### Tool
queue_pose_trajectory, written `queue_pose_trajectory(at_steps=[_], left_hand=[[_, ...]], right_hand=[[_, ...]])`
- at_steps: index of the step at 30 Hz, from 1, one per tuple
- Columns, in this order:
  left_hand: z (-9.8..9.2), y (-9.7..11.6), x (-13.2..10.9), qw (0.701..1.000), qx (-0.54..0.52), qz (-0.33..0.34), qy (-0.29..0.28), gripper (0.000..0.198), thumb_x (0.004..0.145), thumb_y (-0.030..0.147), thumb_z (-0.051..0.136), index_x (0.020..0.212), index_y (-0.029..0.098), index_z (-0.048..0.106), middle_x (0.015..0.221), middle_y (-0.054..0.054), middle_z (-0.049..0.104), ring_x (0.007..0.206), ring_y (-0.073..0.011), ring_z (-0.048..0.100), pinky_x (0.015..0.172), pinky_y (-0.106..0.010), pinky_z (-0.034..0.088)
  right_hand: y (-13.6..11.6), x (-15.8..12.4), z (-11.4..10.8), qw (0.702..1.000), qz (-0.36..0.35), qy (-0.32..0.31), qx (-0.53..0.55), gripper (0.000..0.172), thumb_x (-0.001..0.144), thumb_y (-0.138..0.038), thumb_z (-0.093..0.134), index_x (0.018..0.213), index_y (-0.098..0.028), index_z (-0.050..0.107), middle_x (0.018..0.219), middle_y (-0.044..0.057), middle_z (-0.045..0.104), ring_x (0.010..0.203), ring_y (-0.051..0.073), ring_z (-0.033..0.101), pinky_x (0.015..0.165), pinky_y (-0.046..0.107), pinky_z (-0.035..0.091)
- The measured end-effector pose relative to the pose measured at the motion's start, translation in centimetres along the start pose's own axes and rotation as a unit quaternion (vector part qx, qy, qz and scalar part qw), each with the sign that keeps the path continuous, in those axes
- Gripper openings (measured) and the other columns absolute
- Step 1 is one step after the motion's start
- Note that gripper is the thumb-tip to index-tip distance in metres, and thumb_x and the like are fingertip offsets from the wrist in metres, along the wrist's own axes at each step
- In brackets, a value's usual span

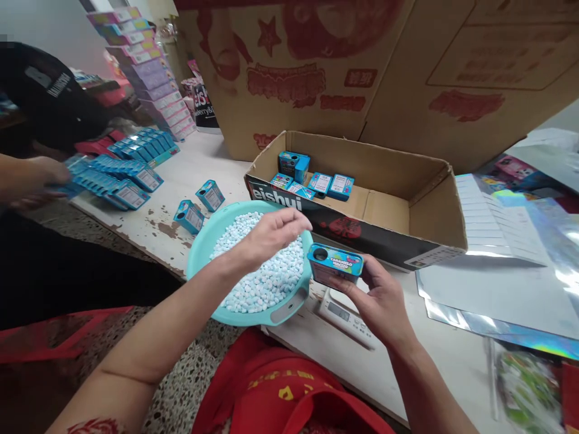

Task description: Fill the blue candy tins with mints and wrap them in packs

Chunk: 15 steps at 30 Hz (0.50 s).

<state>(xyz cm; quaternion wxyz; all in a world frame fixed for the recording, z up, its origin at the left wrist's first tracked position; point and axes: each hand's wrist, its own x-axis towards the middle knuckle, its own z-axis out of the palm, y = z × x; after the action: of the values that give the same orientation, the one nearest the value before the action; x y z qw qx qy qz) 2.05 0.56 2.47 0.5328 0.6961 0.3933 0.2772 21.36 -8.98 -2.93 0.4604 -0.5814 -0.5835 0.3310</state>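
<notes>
My right hand (pixel 380 295) grips a small blue candy box (pixel 337 274), tilted so its top with a dark round hole faces me. Below that hand a white digital scale (pixel 346 316) rests on the table. Over a turquoise basin (pixel 199 259) full of pale blue and white candies (pixel 257 289), my left hand (pixel 275 232) is held with its fingers curled together near the candy box. Whatever those fingers hold, if anything, is hidden. Two more blue boxes (pixel 210 196) stand left of the basin.
Behind the basin lies a long open carton (pixel 429 199) with several blue boxes inside. A large cardboard box (pixel 316 78) rises beyond it. At left, a co-worker's hand (pixel 43 175) is beside rows of blue boxes (pixel 122 181). Papers (pixel 493 289) cover the right side.
</notes>
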Motion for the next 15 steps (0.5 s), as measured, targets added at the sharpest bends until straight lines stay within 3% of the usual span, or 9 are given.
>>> queue_pose_trajectory(at_steps=[4, 6, 8, 11, 15], left_hand=[[0.8, -0.6, -2.3, 0.972, 0.227, 0.045, -0.039, 0.015, 0.084, 0.032, 0.059, 0.087, 0.020, 0.067, 0.068, 0.003, 0.061, 0.064, -0.0099, 0.052, 0.059, -0.021, 0.037], [0.8, -0.8, -3.3, 0.950, 0.303, 0.078, -0.016, 0.013, 0.086, 0.030, 0.058, 0.086, 0.020, 0.067, 0.073, 0.002, 0.065, 0.067, -0.0107, 0.056, 0.062, -0.022, 0.038], [-0.2, -0.8, -4.2, 0.944, 0.313, 0.104, 0.031, 0.015, 0.087, 0.030, 0.057, 0.084, 0.020, 0.067, 0.075, 0.001, 0.066, 0.067, -0.0102, 0.057, 0.062, -0.021, 0.039], [-3.6, -0.7, -6.2, 0.935, 0.315, 0.057, 0.156, 0.020, 0.085, 0.039, 0.058, 0.084, 0.020, 0.066, 0.068, 0.002, 0.062, 0.056, -0.0094, 0.050, 0.055, -0.022, 0.037], [-9.9, -2.1, -10.4, 0.840, 0.379, -0.108, 0.373, 0.027, 0.083, 0.049, 0.053, 0.083, 0.025, 0.065, 0.055, 0.003, 0.047, 0.050, -0.0113, 0.039, 0.050, -0.026, 0.029]], right_hand=[[0.0, -0.1, 0.9, 1.000, -0.014, -0.012, -0.011, 0.023, 0.080, -0.038, 0.069, 0.096, -0.022, 0.062, 0.087, 0.001, 0.065, 0.076, 0.016, 0.059, 0.069, 0.029, 0.047], [-0.2, 0.0, 1.7, 0.999, -0.038, -0.027, -0.003, 0.024, 0.081, -0.037, 0.067, 0.099, -0.023, 0.061, 0.089, 0.002, 0.066, 0.077, 0.017, 0.061, 0.070, 0.030, 0.050], [-0.4, 0.6, 2.3, 0.997, -0.072, -0.032, 0.014, 0.033, 0.081, -0.037, 0.067, 0.109, -0.024, 0.058, 0.100, 0.004, 0.065, 0.087, 0.019, 0.063, 0.076, 0.034, 0.052], [-0.6, 2.8, 1.8, 0.993, -0.119, 0.000, 0.017, 0.046, 0.079, -0.037, 0.069, 0.121, -0.025, 0.053, 0.119, 0.008, 0.061, 0.105, 0.022, 0.060, 0.090, 0.040, 0.051], [0.2, 8.9, -1.0, 0.985, -0.129, 0.092, -0.066, 0.033, 0.080, -0.040, 0.068, 0.107, -0.022, 0.061, 0.106, 0.007, 0.066, 0.093, 0.022, 0.065, 0.085, 0.042, 0.053]])
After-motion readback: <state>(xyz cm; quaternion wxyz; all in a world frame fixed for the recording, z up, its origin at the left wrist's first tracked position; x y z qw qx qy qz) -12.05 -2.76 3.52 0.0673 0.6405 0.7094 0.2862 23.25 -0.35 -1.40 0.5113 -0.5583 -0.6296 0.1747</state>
